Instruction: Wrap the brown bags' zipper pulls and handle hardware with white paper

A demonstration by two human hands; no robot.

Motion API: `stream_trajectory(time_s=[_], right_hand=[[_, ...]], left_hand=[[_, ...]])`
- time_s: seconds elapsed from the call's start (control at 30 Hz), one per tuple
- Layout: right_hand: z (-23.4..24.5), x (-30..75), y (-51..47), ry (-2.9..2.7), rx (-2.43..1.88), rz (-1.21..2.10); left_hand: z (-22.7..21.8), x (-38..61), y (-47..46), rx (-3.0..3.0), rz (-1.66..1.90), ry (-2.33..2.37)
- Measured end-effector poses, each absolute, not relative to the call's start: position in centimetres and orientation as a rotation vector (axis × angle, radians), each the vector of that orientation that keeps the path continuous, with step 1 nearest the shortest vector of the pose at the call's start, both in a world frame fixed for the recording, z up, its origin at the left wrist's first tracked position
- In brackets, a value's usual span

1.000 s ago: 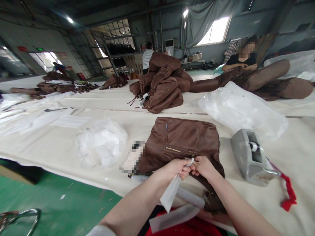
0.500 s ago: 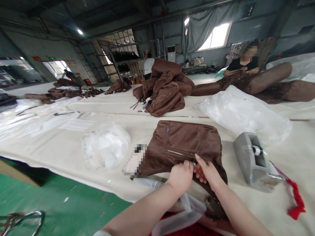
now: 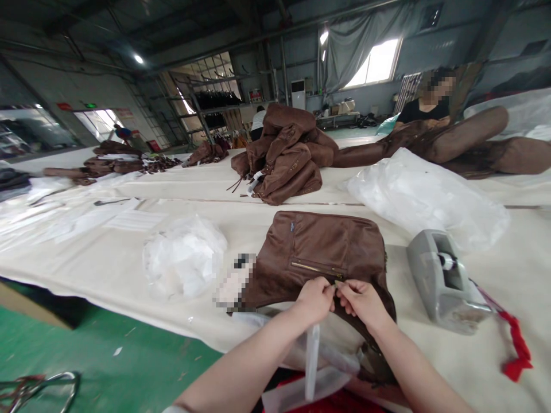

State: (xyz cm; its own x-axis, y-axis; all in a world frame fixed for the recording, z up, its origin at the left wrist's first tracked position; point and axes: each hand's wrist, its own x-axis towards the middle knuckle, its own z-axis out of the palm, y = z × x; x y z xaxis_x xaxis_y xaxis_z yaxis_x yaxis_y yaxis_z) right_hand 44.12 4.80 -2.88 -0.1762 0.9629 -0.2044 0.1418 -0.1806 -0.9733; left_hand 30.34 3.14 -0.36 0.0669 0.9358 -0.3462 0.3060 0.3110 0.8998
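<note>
A brown leather-look bag (image 3: 322, 241) lies flat on the table in front of me, with a brass-coloured zipper (image 3: 316, 268) across its face. Over the bag's near part, just below the zipper, my left hand (image 3: 317, 299) is closed in a pinch. Close beside it, my right hand (image 3: 360, 303) pinches too, thumb against forefinger. Something small and pale shows between the fingertips, too small to name. Beneath my left hand hangs a translucent white strip (image 3: 312, 361); whether the fingers hold it is hidden. The bag's strap curves down toward my lap.
A grey tape dispenser (image 3: 443, 281) with a red ribbon (image 3: 516, 347) stands right of the bag. Crumpled clear plastic (image 3: 185, 255) and a pixelated phone-like item (image 3: 236, 281) lie left. Beyond are a large plastic bag (image 3: 426, 195), piled brown bags (image 3: 288, 155) and a seated person (image 3: 426, 106).
Both hands have shifted slightly, and my right thumb has come down from the zipper into a pinch by the left fingers. The translucent strip now hangs straighter and further left.
</note>
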Motion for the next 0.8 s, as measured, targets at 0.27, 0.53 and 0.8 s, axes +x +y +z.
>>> stream_trajectory(time_s=[0.27, 0.53, 0.8], right_hand=[[-2.7, 44.3, 5.1, -1.386, -1.486, 1.482], [-1.9, 45.0, 4.7, -1.488, -1.424, 1.444], [-3.3, 53.0, 6.8, -1.595, -1.786, 0.247]], left_hand=[[-0.6, 29.1, 3.7, 0.748, 0.573, 1.022], [-0.3, 29.1, 2.6, 0.837, 0.566, 0.999], [0.7, 16.8, 6.7, 1.392, 0.886, 1.689]])
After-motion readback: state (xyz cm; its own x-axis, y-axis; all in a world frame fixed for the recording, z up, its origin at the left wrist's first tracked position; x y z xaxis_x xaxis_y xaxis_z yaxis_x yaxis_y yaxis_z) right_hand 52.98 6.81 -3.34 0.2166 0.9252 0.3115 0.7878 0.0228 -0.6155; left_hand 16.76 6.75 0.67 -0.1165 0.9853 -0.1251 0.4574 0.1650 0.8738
